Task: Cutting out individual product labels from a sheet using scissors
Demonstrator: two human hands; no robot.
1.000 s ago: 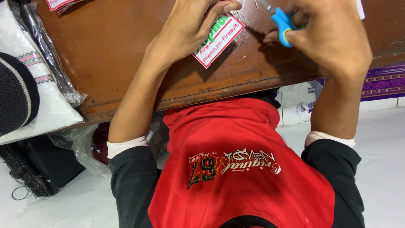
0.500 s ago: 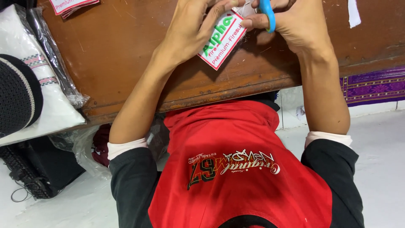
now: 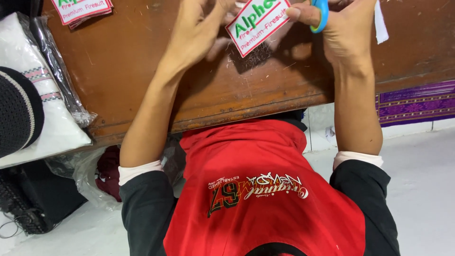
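Above the brown desk, left hand pinches the white embroidered patch by its edge, likely light and floppy, while right hand grips blue-handled scissors.

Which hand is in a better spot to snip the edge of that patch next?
Probably the right hand: its thumb is through the blue scissors handle, beside the white patch. The left hand only holds the patch above the wooden table.
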